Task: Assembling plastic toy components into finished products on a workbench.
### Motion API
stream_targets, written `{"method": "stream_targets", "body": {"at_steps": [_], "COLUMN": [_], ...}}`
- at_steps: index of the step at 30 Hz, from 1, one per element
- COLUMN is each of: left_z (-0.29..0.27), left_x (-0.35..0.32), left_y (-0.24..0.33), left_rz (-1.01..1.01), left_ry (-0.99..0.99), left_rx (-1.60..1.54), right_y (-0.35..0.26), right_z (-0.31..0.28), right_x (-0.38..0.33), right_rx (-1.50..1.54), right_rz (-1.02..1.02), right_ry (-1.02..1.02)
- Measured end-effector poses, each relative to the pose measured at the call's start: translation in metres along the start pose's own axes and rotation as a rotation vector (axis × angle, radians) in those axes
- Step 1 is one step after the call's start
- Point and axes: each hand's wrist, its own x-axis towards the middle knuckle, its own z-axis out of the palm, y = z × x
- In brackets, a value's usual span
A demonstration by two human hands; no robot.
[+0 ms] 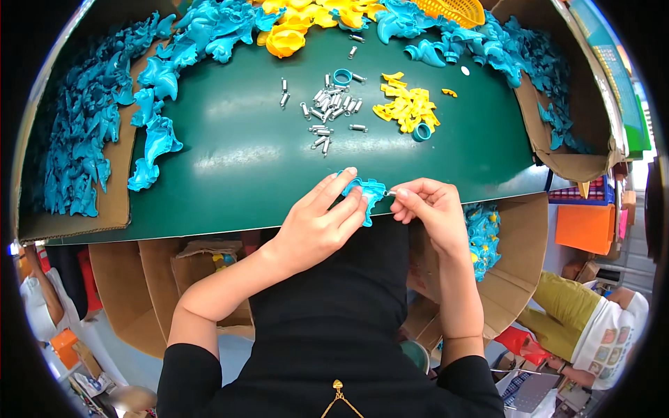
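Observation:
Near the front edge of the green table, my left hand point(324, 212) holds a turquoise plastic shell part point(372, 194), its hollow side facing up. My right hand point(426, 207) pinches a small metal spring point(391, 193) at the shell's right edge; whether the spring is hooked on there I cannot make out. Beyond my hands lies a loose pile of silver springs point(334, 104) with a turquoise ring point(342, 76) at its far side. To its right is a heap of small yellow plastic pieces point(411, 106), with another turquoise ring point(421, 132) at its near edge.
Cardboard boxes of turquoise parts stand at the left point(83, 139) and right point(557, 118). Turquoise and yellow shells point(286, 35) line the far side, near a yellow basket point(456, 10). Below the table edge, an open carton point(519, 258) holds turquoise-and-yellow pieces. Other people are at both sides.

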Motion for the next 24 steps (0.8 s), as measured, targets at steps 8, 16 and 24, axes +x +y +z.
{"method": "stream_targets", "body": {"at_steps": [8,16,24], "left_z": [0.004,-0.002,-0.012], "left_x": [-0.001,0.004,0.016], "left_y": [-0.002,0.007,0.009], "left_rz": [-0.005,-0.083,-0.176], "left_ry": [0.025,0.059,-0.077], "left_rx": [-0.051,-0.076,-0.085], "right_y": [-0.008,-0.06,-0.027], "right_z": [0.011,0.011,0.017], "right_x": [0.001,0.066,0.083], "right_rx": [-0.249,-0.976,-1.261], "right_rz": [0.085,-0.516,-0.959], "right_ry": [0.072,0.28,0.446]}}
